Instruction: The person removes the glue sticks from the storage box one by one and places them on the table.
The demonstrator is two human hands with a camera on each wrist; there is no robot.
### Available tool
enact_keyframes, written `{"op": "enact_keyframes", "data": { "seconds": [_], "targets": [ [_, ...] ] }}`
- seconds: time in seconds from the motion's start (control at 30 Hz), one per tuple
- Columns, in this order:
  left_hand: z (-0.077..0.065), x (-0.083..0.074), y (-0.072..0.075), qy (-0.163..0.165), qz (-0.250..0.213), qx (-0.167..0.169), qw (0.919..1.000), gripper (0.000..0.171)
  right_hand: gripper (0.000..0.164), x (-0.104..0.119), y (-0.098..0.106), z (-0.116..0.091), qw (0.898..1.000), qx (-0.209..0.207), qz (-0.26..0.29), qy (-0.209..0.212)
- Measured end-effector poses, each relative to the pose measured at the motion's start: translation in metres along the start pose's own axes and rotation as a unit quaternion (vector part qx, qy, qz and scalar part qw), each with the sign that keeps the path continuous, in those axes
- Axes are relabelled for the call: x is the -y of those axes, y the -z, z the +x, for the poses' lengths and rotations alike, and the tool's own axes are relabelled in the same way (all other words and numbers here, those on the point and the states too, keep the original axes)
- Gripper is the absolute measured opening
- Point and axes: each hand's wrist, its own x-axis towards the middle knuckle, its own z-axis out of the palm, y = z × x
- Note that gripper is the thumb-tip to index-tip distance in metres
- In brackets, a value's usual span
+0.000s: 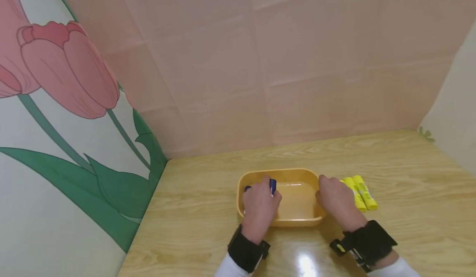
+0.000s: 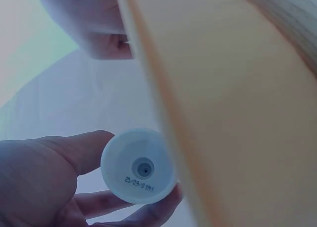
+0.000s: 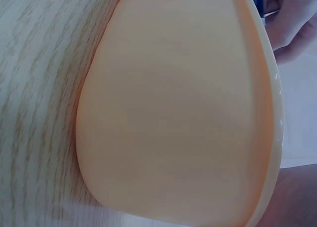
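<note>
My left hand (image 1: 257,207) is over the left part of a yellow-orange plastic tray (image 1: 297,198). It grips a glue stick (image 1: 273,185) with a dark blue cap; the left wrist view shows its round white end (image 2: 138,166) between thumb and fingers, close to the tray's rim. Another dark blue end (image 1: 247,188) shows at the hand's left side, mostly hidden. My right hand (image 1: 336,196) holds the tray's right rim, its fingertips partly hidden. Just right of that hand, several yellow glue sticks (image 1: 365,192) lie side by side on the table.
The tray stands on a light wood-grain table (image 1: 201,211). Behind the table is a pinkish creased covering (image 1: 260,83). A wall with painted tulips (image 1: 70,70) borders the left side, and a pale wall (image 1: 453,124) the right.
</note>
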Motion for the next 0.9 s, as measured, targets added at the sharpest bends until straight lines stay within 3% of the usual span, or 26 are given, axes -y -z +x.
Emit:
{"op": "enact_keyframes", "data": {
  "seconds": [0.3,0.9],
  "targets": [
    [0.001,0.011,0.022,0.023,-0.051,0.018,0.9983,0.034,0.014,-0.003,-0.001,0.002,1.0,0.008,0.005,-0.003],
    [0.012,0.052,0.049,0.124,-0.089,0.067,0.986,0.046,0.014,-0.004,-0.001,0.003,1.0,0.001,0.006,0.007]
  ]
}}
